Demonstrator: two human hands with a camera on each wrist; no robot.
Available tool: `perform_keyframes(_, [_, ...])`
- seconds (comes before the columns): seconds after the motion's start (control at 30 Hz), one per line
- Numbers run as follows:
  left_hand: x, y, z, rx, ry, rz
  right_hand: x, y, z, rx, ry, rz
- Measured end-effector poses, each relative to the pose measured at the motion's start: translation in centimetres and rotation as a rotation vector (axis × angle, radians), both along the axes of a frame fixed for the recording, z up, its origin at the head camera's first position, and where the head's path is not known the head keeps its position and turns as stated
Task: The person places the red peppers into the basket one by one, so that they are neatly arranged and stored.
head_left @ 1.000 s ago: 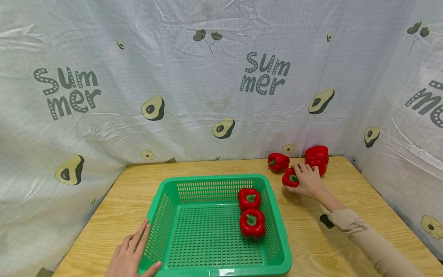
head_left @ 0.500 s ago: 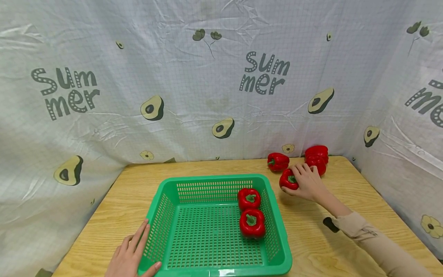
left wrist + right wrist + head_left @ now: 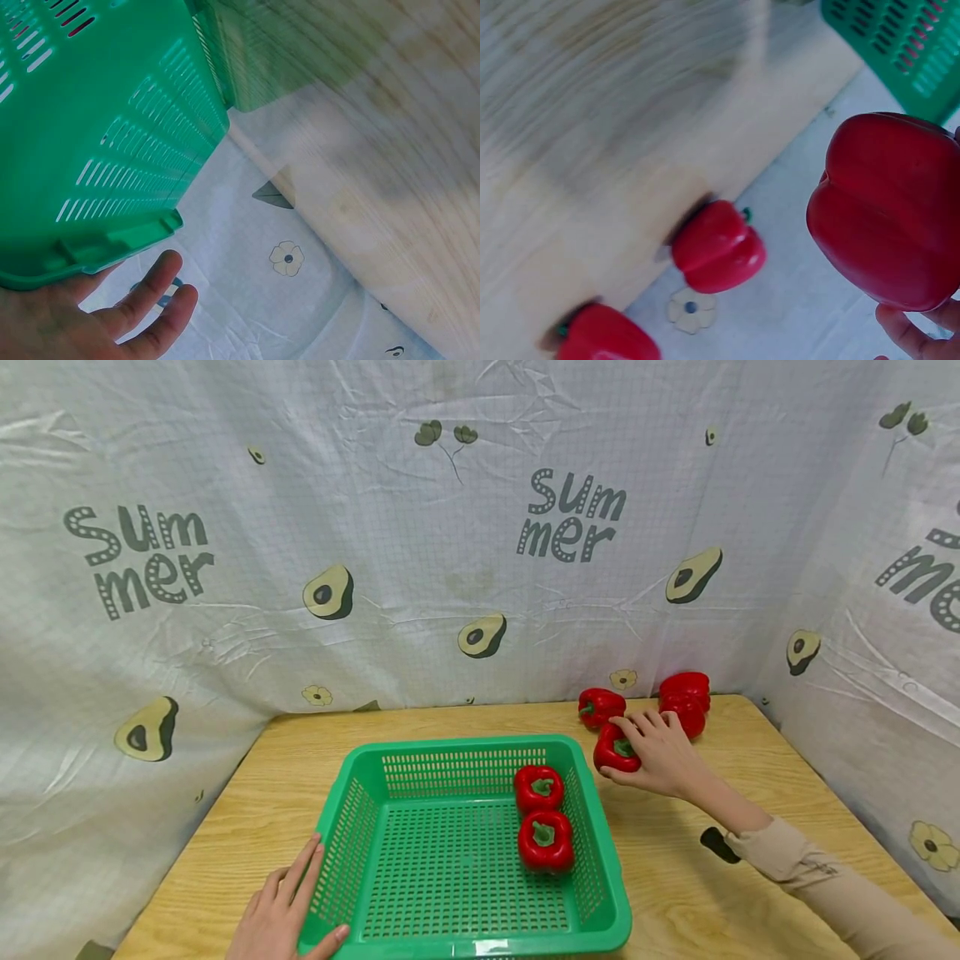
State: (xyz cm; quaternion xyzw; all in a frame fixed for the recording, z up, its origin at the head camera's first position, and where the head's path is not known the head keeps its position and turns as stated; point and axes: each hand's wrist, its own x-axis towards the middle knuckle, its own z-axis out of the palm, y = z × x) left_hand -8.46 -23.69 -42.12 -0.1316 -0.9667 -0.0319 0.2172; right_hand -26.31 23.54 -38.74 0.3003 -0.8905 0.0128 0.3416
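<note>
My right hand [image 3: 662, 755] grips a red bell pepper [image 3: 609, 753] by its sides, right of the basket, with the green stem facing toward me. In the right wrist view that bell pepper [image 3: 889, 210] appears large, off the wooden table, fingertips at its lower edge. My left hand [image 3: 273, 910] rests on the left rim of a green plastic basket [image 3: 467, 746], fingers straight along the rim and thumb over its near left corner. Two red bell peppers, a far one [image 3: 536, 787] and a nearer one [image 3: 545, 842], sit along the basket's right wall.
Behind the held pepper, another red bell pepper [image 3: 600, 707] lies at the table's back edge. More red peppers [image 3: 684, 692] are bunched at the back right corner. A patterned curtain [image 3: 405, 527] hangs behind the wooden table [image 3: 225, 827].
My right hand has drawn the bell pepper left and slightly toward me, away from the peppers at the back right. My left hand and the basket have stayed in place.
</note>
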Motion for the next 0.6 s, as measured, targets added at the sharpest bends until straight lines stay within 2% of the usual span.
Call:
perform_keyframes(0.23, [-0.1,0.1,0.2,0.012,-0.033,0.013,0.6,-1.0,1.6,0.014,0.055,0.072])
perform_keyframes(0.43, [-0.2,0.2,0.6,0.007,-0.079,0.019,0.9,-1.4,2.7,0.014,0.062,0.106])
perform_keyframes(0.6, [-0.1,0.2,0.5,0.000,-0.081,0.024,1.4,-2.1,3.6,0.018,0.064,0.144])
